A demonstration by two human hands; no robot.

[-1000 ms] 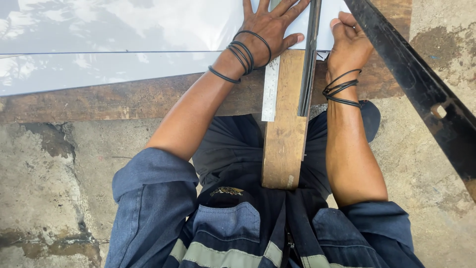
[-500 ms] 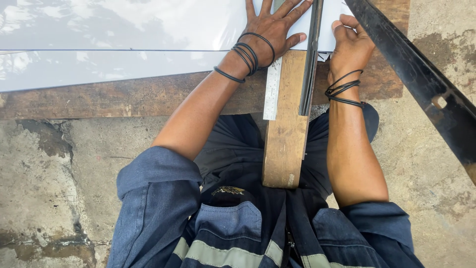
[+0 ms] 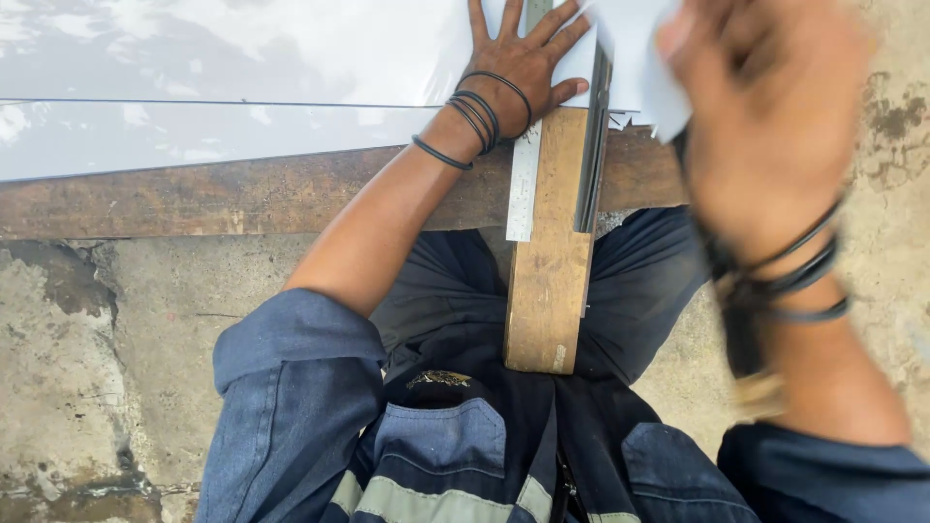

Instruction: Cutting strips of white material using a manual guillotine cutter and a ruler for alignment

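Wooden straightedge [image 3: 548,261] runs lengthwise from my lap across the plank's [image 3: 194,199] near edge onto the glossy white sheet [image 3: 291,58]; my left hand [image 3: 518,68] presses there, fingers spread flat. My right hand [image 3: 765,126], nearer and blurred, grips a torn white offcut [image 3: 639,58].

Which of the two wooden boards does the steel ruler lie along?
The short, paler board that points toward the person; the steel ruler lies along its left edge. The long dark board runs crosswise beneath the white sheet.
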